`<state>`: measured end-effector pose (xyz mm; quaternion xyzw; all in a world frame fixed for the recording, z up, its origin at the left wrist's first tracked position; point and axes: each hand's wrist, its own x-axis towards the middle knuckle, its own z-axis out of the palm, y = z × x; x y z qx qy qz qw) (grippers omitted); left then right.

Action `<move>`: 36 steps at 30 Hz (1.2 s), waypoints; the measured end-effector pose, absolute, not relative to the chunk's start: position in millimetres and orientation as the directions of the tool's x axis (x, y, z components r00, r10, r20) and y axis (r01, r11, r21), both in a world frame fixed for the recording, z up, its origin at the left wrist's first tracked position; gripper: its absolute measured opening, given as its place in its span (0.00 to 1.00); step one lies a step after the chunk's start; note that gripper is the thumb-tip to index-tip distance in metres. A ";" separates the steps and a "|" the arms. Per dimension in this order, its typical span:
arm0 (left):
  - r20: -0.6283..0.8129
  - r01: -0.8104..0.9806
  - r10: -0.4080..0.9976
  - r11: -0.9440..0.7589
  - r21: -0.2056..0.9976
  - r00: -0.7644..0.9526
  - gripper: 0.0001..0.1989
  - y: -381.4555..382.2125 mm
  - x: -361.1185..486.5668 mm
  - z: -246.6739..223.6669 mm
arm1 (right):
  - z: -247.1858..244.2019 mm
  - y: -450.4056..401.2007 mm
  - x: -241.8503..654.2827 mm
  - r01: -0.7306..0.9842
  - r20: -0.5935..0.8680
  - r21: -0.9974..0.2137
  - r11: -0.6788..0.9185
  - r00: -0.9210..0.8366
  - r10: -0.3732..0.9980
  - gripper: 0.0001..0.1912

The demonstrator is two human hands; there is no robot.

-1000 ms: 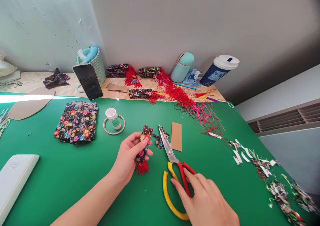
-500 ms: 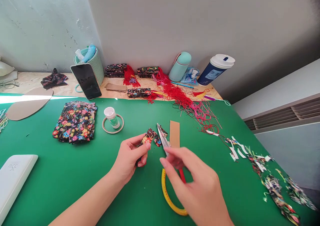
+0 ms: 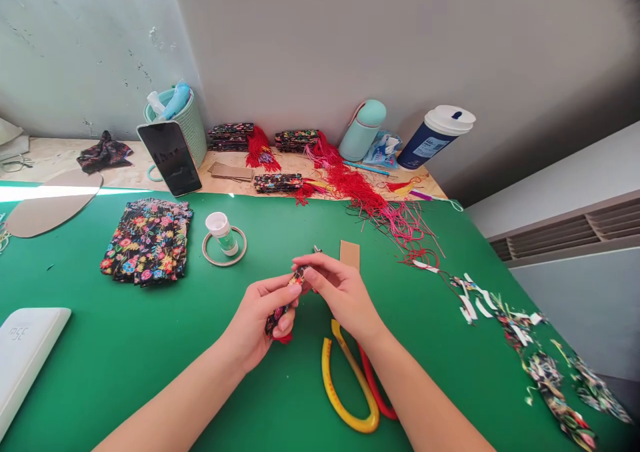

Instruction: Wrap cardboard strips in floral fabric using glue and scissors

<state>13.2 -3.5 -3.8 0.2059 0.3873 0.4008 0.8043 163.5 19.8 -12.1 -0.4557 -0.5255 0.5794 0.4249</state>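
A flowered strip [image 3: 273, 320] was clamped in the left grip [image 3: 257, 311] and, seemingly for steadiness, pinched near its far end by the right grip [image 3: 346, 293].

Narrow black floral strip [image 3: 274, 317], slanting, red tassel [image 3: 285, 339] at lower end, pinched in both hands' fingers [image 3: 316, 260]

A smartphone [image 3: 173, 159] stands tilted before a mint-green basket [image 3: 197, 125]. Farther right, a thermos flask [image 3: 357, 140] and a lidded navy cup [image 3: 431, 142] flank a blue packet [image 3: 382, 151]. A white power bank [image 3: 30, 349] lies near left.
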 end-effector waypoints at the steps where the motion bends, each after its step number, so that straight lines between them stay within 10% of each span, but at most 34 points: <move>1: -0.455 -0.484 0.804 0.595 0.642 0.383 0.10 -3.5 13.4 -4.8 | -13.9 19.7 163.3 -0.031 -0.077 -0.996 -0.085 -0.217 0.973 0.15; 36: -0.380 -0.354 0.858 0.494 0.794 0.344 0.16 -5.7 13.0 -1.8 | -22.0 20.5 165.1 -0.154 0.022 -0.988 -0.009 -0.196 0.980 0.10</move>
